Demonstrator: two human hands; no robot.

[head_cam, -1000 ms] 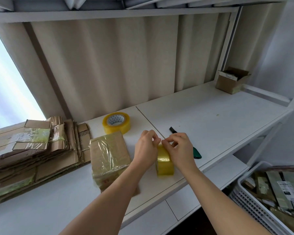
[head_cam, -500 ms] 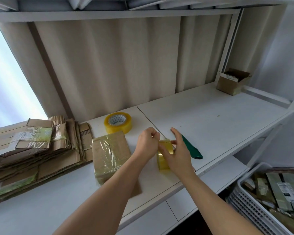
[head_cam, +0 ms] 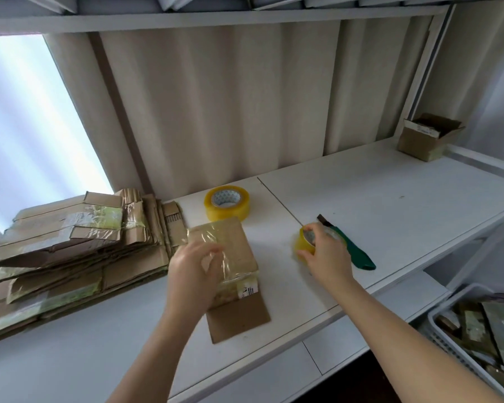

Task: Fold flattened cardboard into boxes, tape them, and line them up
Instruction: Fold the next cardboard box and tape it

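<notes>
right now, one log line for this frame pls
left hand: on taped box | right hand: grips small tape roll | spare roll, knife: on shelf | flat stack: left

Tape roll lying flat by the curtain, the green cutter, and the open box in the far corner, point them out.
Tape roll (head_cam: pixel 227 202), head view, yellow outer side.
Green cutter (head_cam: pixel 358 253), head view, middle of handle.
Open box (head_cam: pixel 419 142), head view, front wall.

A flat, tape-wrapped cardboard piece lies beside a stack of flattened cardboard.
</notes>
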